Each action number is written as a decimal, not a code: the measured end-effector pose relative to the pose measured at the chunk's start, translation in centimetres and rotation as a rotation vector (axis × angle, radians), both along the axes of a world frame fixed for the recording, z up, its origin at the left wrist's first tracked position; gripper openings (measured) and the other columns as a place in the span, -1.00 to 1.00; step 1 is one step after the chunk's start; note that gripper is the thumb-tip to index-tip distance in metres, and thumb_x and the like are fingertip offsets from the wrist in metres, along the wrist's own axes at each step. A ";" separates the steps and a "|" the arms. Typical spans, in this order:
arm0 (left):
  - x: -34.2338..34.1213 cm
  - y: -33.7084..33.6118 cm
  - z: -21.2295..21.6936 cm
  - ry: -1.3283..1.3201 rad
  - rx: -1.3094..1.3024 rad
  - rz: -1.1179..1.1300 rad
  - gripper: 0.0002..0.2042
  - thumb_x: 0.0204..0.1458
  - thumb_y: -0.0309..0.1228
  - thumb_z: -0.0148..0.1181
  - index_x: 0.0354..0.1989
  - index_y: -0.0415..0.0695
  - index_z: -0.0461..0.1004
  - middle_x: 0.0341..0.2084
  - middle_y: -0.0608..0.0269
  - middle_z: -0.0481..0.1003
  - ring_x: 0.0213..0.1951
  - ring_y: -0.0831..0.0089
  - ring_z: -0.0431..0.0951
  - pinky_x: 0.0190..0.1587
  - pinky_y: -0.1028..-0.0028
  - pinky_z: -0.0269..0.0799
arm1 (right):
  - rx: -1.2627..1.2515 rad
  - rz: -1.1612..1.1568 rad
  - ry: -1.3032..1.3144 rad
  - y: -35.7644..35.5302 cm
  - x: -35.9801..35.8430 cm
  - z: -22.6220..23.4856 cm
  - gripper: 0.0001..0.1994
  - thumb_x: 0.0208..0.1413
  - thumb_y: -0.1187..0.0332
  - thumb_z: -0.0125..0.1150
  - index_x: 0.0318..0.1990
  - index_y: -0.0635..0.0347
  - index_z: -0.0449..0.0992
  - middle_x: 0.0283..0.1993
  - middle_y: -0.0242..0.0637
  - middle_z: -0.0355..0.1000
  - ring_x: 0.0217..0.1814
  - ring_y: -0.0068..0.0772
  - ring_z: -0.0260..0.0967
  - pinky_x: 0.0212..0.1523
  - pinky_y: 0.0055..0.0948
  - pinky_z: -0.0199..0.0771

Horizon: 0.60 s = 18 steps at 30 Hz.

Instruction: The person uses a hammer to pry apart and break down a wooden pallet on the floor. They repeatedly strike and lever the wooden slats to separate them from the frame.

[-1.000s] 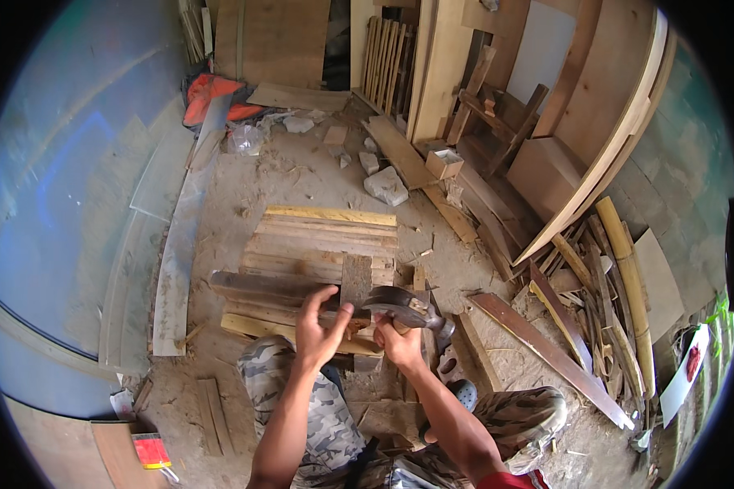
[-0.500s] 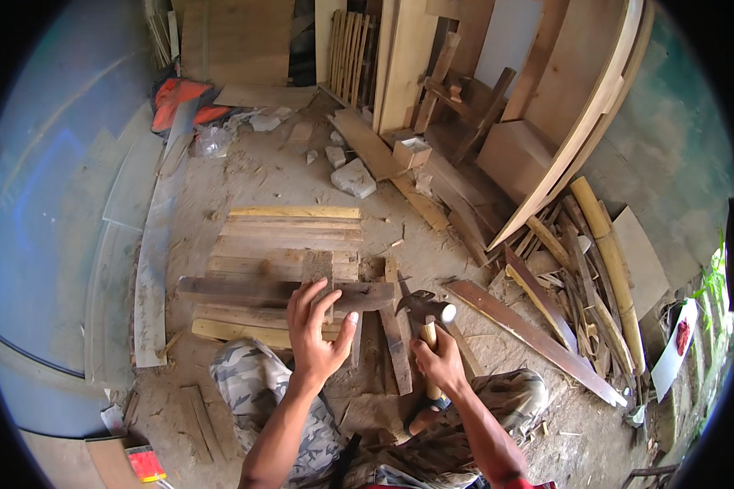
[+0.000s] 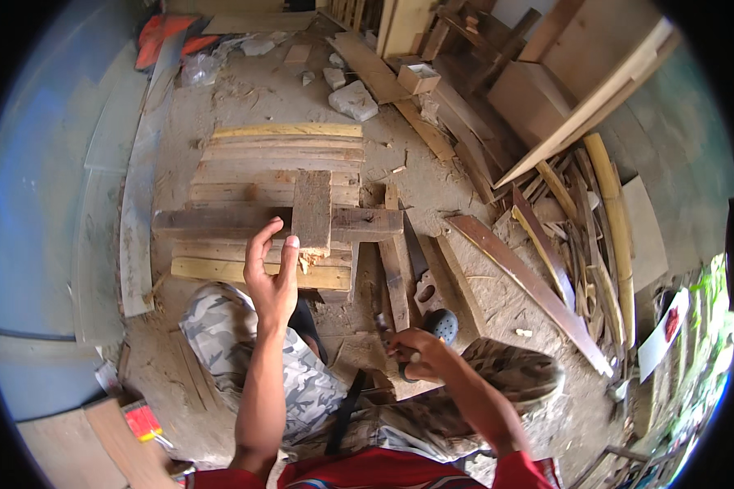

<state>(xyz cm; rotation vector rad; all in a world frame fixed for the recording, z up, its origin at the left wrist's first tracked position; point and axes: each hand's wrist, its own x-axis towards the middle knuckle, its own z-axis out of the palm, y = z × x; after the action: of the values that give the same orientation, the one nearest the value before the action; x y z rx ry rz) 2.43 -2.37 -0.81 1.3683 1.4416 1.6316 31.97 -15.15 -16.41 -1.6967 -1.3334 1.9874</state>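
Observation:
A dark wooden beam (image 3: 220, 224) lies across a low slatted wood platform (image 3: 273, 167). A short rough board (image 3: 311, 208) crosses over the beam, its near end splintered. Beside that board is my left hand (image 3: 271, 273), thumb and fingers apart around an empty gap; the thumb tip is close to the board's near left edge, and whether it touches I cannot tell. Low near my right knee, my right hand (image 3: 422, 355) is closed round a hammer (image 3: 381, 322), whose head is small and partly blurred at the left of the fist.
A handsaw (image 3: 425, 287) lies on the ground beside loose planks (image 3: 393, 277), near my grey clog (image 3: 441, 326). To the right are a long brown board (image 3: 530, 289) and piled scrap wood (image 3: 603, 244). Stones (image 3: 353, 100) lie beyond the platform; a leaning panel (image 3: 143, 187) lines the left.
My right hand has brought the hammer down and nearer to me, its head now turned left. My left hand has moved off the beam. The view has tilted down, showing the short board more fully.

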 end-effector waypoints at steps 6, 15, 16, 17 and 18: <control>-1.0 -0.2 -1.0 0.119 -0.012 -0.026 -0.69 0.14 -0.38 0.31 0.03 -0.15 0.49 0.04 0.13 0.51 0.13 0.28 0.47 0.22 0.31 0.31 | -0.719 -0.453 0.210 1.9 -3.9 -3.0 -0.84 -0.06 0.65 0.12 -0.29 0.27 0.51 -0.40 -0.25 0.45 -0.41 -0.31 0.46 -0.36 -0.39 0.43; -2.5 -0.3 -2.7 0.071 -0.100 0.024 -0.65 0.16 -0.28 0.30 0.04 -0.20 0.49 0.00 0.14 0.52 0.09 0.31 0.47 0.20 0.30 0.31 | 0.047 -0.434 0.171 0.2 -4.7 -13.6 -0.84 0.11 0.34 0.30 -0.23 0.22 0.54 -0.38 -0.26 0.50 -0.36 -0.30 0.51 -0.21 -0.31 0.60; -3.1 -0.5 -3.0 0.081 -0.118 0.050 -0.65 0.17 -0.28 0.30 0.04 -0.20 0.49 -0.01 0.14 0.52 0.08 0.31 0.47 0.20 0.30 0.31 | -0.060 -0.597 0.194 1.2 -6.1 -10.7 -0.79 0.10 0.28 0.34 -0.22 0.21 0.54 -0.37 -0.25 0.52 -0.35 -0.26 0.52 -0.20 -0.28 0.59; -2.9 -0.4 -3.3 0.075 -0.134 0.057 -0.65 0.17 -0.27 0.29 0.05 -0.20 0.49 -0.01 0.14 0.52 0.07 0.31 0.47 0.20 0.30 0.30 | 0.011 -0.567 0.127 1.0 -5.9 -9.8 -0.77 0.09 0.25 0.37 -0.25 0.22 0.55 -0.35 -0.24 0.53 -0.34 -0.25 0.52 -0.20 -0.28 0.57; -2.7 -0.3 -3.6 0.072 -0.147 0.064 -0.64 0.18 -0.26 0.28 0.05 -0.20 0.49 -0.01 0.14 0.52 0.07 0.31 0.47 0.20 0.29 0.29 | 0.084 -0.537 0.064 0.8 -5.6 -9.5 -0.74 0.07 0.21 0.39 -0.28 0.23 0.55 -0.33 -0.23 0.54 -0.32 -0.24 0.52 -0.20 -0.28 0.56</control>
<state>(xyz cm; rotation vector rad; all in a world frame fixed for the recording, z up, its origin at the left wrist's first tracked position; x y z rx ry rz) -0.31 -2.65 -4.43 1.3218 1.6292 1.4964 26.35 -14.31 -25.87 -1.7057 -0.8095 1.6342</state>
